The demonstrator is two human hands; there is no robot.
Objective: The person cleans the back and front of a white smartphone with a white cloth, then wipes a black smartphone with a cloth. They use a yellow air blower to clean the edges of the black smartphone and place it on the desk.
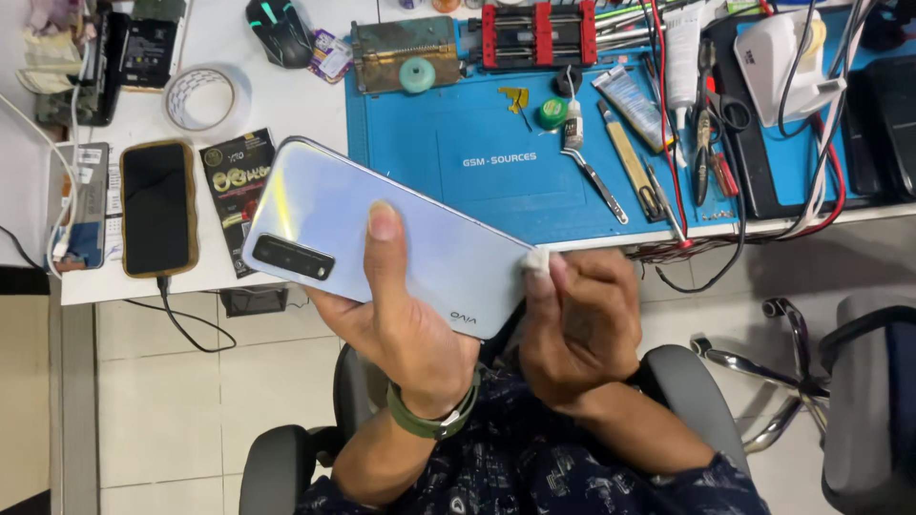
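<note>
Pearly white and faintly iridescent, the back of a smartphone (382,234) faces up in the left hand (401,324), which cradles it from beneath with the thumb laid flat across the glossy panel and the fingers closed around its lower edge. A green band (434,420) circles that wrist. The phone lies tilted, its dark camera strip (293,257) at the end farthest left of the grip. At the phone's opposite corner, just right of the holding thumb, the right hand (577,324) has its fingers curled together and pinched on a small white wad (536,259), which touches the phone's edge. Both hands are held above the lap, over a dark patterned shirt (534,467) and the grey arms of a chair (682,381).

Beyond the held phone sits a blue work mat (477,162) on a white desk (277,105). On the mat, up and right of the pinching fingers, lie tweezers (596,181), a white tube (682,57), and a red clamp fixture (539,33). Left of the grip, a second phone in a tan case (157,208) lies dark-screen up, beside a black printed packet (232,186). Farther off rest a roll of clear tape (200,98) and a black mouse (280,30).
</note>
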